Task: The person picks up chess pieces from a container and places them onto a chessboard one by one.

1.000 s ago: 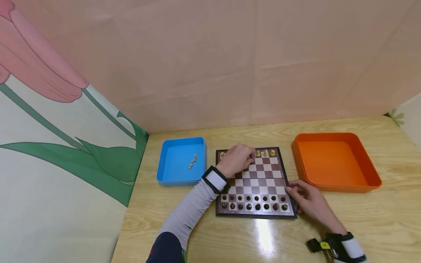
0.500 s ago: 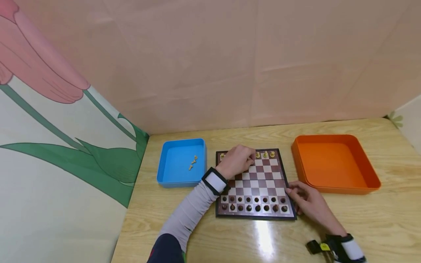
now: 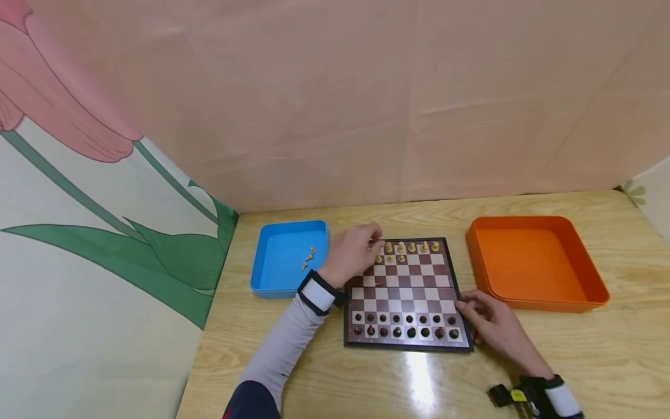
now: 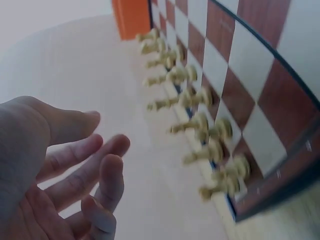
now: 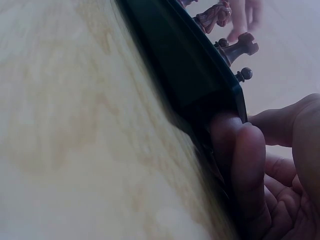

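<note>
A chessboard (image 3: pixel 413 293) with brown and white squares lies on the table. Dark chess pieces (image 3: pixel 411 332) fill two rows on its near side; pale pieces (image 3: pixel 412 247) line the far edge, with several pale pawns (image 3: pixel 401 259) in front. My left hand (image 3: pixel 349 253) is over the board's far left corner and hides part of it. In the left wrist view its fingers (image 4: pixel 111 172) are loosely bent, apart from the thumb, holding nothing. My right hand (image 3: pixel 494 326) grips the board's right edge, thumb above and fingers tucked beneath, as the right wrist view shows.
Left of the board stands a blue tray (image 3: pixel 277 250) with a few pale pawns (image 3: pixel 309 257) inside. An orange tray (image 3: pixel 534 262) is at the right. A small black device (image 3: pixel 499 396) hangs by the right wrist strap. Behind the table rises a pinkish backdrop (image 3: pixel 398 116).
My left hand has moved left from the middle of the pale rows toward the far left corner, uncovering pale pieces and pawns. My right hand has stayed at the board's edge.
</note>
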